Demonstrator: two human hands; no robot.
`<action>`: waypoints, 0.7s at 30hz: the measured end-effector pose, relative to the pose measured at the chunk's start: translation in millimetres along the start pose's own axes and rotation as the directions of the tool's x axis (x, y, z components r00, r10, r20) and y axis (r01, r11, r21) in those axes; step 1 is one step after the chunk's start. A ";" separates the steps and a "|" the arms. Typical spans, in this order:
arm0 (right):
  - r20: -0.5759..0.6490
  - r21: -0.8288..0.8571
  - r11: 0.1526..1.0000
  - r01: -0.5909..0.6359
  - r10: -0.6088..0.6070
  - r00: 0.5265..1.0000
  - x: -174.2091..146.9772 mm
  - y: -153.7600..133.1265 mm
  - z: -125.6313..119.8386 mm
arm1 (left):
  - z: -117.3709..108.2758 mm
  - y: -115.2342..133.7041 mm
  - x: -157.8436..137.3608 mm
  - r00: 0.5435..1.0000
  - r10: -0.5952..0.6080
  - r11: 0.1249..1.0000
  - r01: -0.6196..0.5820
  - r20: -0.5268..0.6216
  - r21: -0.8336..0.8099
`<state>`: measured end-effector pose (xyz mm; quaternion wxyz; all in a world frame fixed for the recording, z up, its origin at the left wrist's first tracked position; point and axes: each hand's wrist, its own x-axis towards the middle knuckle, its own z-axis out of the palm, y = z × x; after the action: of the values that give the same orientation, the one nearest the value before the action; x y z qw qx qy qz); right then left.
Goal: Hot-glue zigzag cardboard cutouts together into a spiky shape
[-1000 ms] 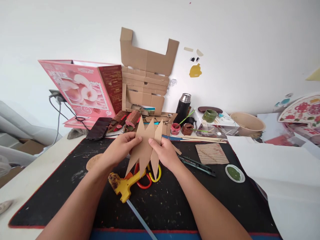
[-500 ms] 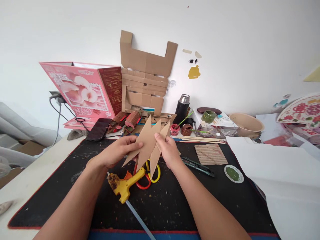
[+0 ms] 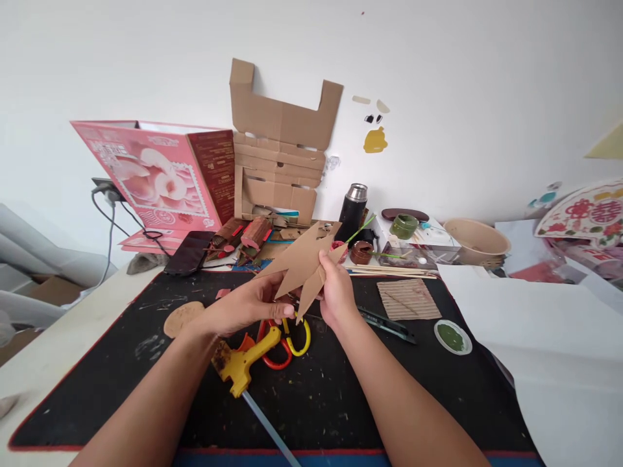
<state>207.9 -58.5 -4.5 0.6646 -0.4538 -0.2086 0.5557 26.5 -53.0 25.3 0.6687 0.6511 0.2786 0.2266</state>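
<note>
My right hand point(image 3: 337, 292) pinches a fan of flat, pointed cardboard pieces point(image 3: 304, 256) between thumb and fingers, over the middle of the mat. Whether the pieces are joined together I cannot tell. Below their left side is my left hand point(image 3: 253, 303), its thumb stretched out and off the cardboard, its fingertips partly hidden behind the points. Beneath my hands lie scissors point(image 3: 302, 347) with one red and one yellow handle. A yellow glue gun point(image 3: 238, 370) with a long glue stick rests just nearer to me.
On the black mat point(image 3: 121, 389) lie a round cardboard disc point(image 3: 182, 318), a utility knife point(image 3: 389, 326), corrugated cardboard point(image 3: 409, 299) and a lid with green paint point(image 3: 452, 337). Behind stand a pink box point(image 3: 165, 175), paint jars point(image 3: 361, 253) and a black thermos point(image 3: 353, 211). White paper point(image 3: 549, 363) covers the right side.
The cardboard pieces have swung over, their points now slanting down to the left. My left thumb has come off them and the left hand has slid lower. The round disc has come into view.
</note>
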 end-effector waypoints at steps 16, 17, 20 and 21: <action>0.254 -0.199 0.979 0.047 0.005 0.967 -9.7 8.4 3.9 | -9.2 -9.5 8.8 0.904 -0.019 0.952 -0.114 -0.427 -0.284; 0.300 -0.229 0.972 0.057 0.014 0.954 -11.2 8.8 3.6 | -12.9 -8.9 8.2 0.891 -0.026 0.945 -0.126 -0.453 -0.302; 0.405 -0.316 0.946 0.075 0.063 0.912 -13.7 10.2 2.5 | -27.5 -6.0 4.0 0.837 -0.040 0.930 -0.169 -0.546 -0.327; 0.423 -0.331 0.941 0.074 0.078 0.903 -13.6 11.0 2.1 | -33.0 -4.6 1.9 0.812 -0.033 0.924 -0.198 -0.582 -0.328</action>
<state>196.2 -70.7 -9.6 0.5133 -0.4277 -0.4419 0.5986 5.6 -27.4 20.6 0.6531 0.4239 0.3906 0.4912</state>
